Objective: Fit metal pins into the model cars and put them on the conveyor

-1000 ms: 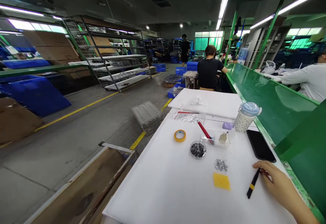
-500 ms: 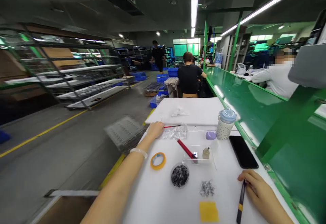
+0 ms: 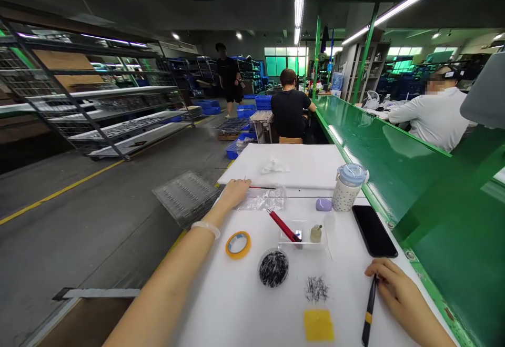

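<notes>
My left hand (image 3: 235, 192) reaches to the far left edge of the white work surface, fingers closed at the end of a thin red stick (image 3: 262, 187) with a dark tip. Beside it lies a clear plastic bag (image 3: 263, 200). My right hand (image 3: 390, 286) rests at the right, closed around slim black tweezers (image 3: 370, 310) with a yellow band. To their left are a loose pile of fine black bristle-like pieces (image 3: 316, 288) and a yellow square (image 3: 319, 325). A round dish (image 3: 273, 268) holds more black pieces. A roll of orange tape (image 3: 238, 245) lies left of it.
A clear tray (image 3: 303, 245) carries a red cutter-like tool (image 3: 284, 226) and a small bottle (image 3: 316, 234). Along the right stand a purple case (image 3: 324, 204), a tumbler (image 3: 349, 186) and a phone (image 3: 374, 231). A green partition borders the table. Several people are beyond.
The view has shifted slightly, moving the table items up and left in the picture. A person in the aisle has walked closer. Both hands stay at about the same places.
</notes>
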